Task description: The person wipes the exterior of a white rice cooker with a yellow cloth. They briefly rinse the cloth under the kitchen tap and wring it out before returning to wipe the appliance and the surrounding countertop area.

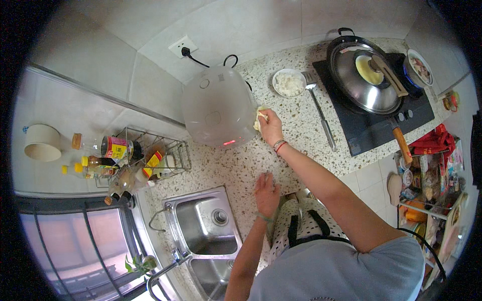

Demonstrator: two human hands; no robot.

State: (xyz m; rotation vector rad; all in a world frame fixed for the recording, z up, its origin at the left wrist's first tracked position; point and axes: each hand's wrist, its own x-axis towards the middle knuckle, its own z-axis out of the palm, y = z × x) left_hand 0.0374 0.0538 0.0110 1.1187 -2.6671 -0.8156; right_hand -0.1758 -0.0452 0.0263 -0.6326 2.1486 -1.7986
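My right hand is closed on a pale yellow cloth, which touches the right side of a white rounded rice cooker. The cooker's lid is down and a red display glows on its front. My left hand lies near the front edge of the speckled counter, fingers apart and slightly blurred, with nothing in it. A white bowl of cooked rice stands behind my right hand. Beside it lies a metal spatula with a long handle.
A lidded wok sits on the black hob, its wooden handle reaching over the front. Right of it is a bowl of food. The double sink, a wire rack with bottles, and the wall plug are at left.
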